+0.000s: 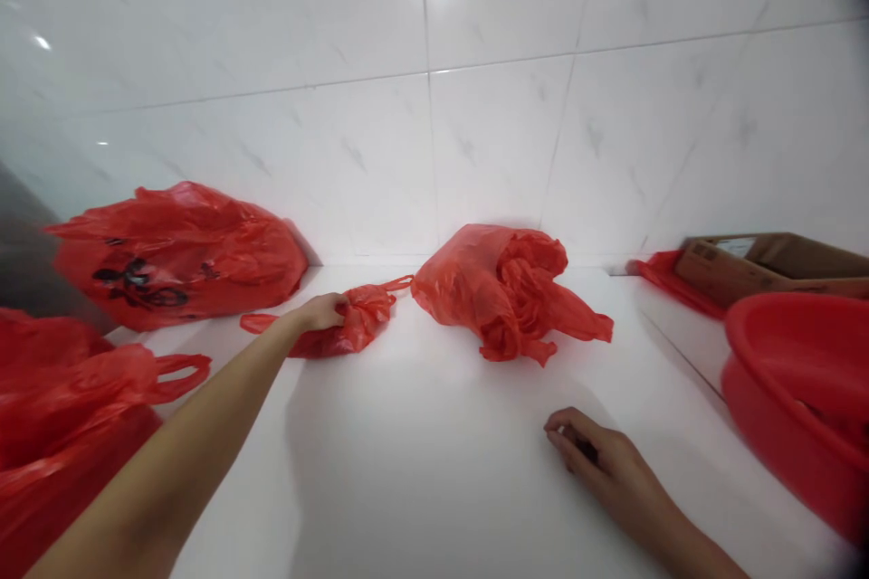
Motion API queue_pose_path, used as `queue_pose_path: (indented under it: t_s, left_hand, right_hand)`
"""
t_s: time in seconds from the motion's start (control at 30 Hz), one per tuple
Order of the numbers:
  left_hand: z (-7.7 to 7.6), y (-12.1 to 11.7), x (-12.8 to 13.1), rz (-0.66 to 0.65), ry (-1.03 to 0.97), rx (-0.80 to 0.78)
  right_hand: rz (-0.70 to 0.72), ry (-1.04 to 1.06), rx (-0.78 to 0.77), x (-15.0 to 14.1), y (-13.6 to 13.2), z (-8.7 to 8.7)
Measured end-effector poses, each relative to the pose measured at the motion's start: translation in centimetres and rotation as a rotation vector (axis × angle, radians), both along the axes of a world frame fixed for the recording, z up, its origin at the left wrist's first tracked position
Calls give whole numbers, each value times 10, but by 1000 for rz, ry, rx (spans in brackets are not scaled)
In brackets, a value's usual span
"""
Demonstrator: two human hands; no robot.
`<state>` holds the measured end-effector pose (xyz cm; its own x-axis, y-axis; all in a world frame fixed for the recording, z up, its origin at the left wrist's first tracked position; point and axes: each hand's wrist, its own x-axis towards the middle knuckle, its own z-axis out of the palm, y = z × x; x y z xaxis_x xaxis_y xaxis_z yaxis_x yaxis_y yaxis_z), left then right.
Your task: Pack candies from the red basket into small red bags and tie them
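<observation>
My left hand (324, 311) reaches far across the white counter (421, 452) and closes on a small crumpled red plastic bag (353, 326). Just right of it lies a bigger red bag (506, 289) with its top bunched and open. My right hand (597, 457) rests on the counter nearer to me, fingers curled under with something dark among them; what it is I cannot make out.
A full red bag with black print (180, 253) leans against the tiled wall at the back left. Another red bag (68, 416) sits at the near left edge. A red basin (797, 398) and a brown cardboard box (767, 267) stand at the right.
</observation>
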<state>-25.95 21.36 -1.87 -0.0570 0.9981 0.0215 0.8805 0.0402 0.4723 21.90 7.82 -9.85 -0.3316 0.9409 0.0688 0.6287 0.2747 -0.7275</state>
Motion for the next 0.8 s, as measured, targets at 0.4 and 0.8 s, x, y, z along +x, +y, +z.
queue_pose_path:
  t_s: [0.4,0.8]
  left_hand:
    - [-1,-22,71,116,309,298]
    - [-7,-86,244,-358,311,697]
  right_hand:
    - [-194,90,431,6,11,25]
    - [-326,-63,577,20,87,30]
